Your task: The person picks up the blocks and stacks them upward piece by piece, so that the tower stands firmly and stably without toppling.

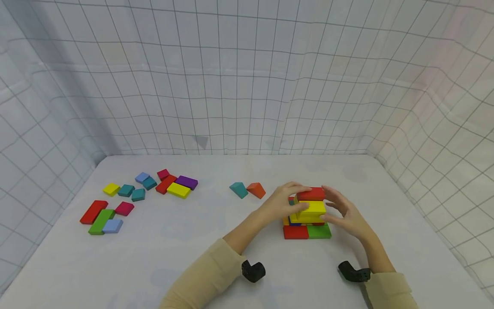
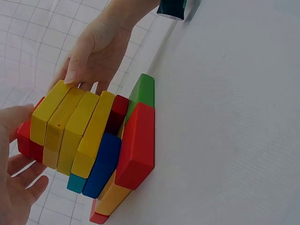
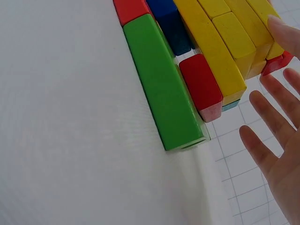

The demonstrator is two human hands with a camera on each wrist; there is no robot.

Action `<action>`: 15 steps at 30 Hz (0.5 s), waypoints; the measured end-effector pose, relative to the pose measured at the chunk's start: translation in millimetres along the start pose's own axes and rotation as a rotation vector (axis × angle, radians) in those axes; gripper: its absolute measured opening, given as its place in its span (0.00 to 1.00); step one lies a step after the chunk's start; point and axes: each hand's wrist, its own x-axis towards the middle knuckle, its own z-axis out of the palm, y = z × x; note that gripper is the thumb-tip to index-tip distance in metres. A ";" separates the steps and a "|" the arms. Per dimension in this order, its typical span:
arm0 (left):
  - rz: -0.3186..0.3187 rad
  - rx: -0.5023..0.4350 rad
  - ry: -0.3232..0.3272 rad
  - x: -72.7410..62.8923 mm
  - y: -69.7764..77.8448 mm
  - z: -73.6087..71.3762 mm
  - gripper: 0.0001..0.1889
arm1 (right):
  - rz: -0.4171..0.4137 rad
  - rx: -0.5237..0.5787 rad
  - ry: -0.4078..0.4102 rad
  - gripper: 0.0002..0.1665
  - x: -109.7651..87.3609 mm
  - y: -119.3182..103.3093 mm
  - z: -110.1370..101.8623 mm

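A stack of coloured wooden blocks (image 1: 313, 218) stands on the right half of the table. Red and green blocks form its front base, several yellow blocks (image 2: 70, 126) lie above, and a red block (image 1: 311, 194) is on top. My left hand (image 1: 278, 202) reaches to the left side of the upper stack, thumb by the yellow blocks and fingertips at the red top block. On the opposite side my right hand (image 1: 349, 216) has its fingers spread, its thumb (image 3: 285, 36) near the upper blocks. In the right wrist view its other fingers are loosely extended beside the stack.
A teal block (image 1: 239, 189) and an orange block (image 1: 256, 189) lie left of the stack. Farther left, several loose blocks are scattered, among them a purple block (image 1: 187, 182) and a green block (image 1: 102, 222). A gridded white curtain (image 1: 247, 86) surrounds the table.
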 end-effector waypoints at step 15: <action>0.004 -0.025 -0.043 -5.8 -5.1 3.5 0.36 | -0.027 -0.007 0.013 0.39 -1.5 -0.1 -2.7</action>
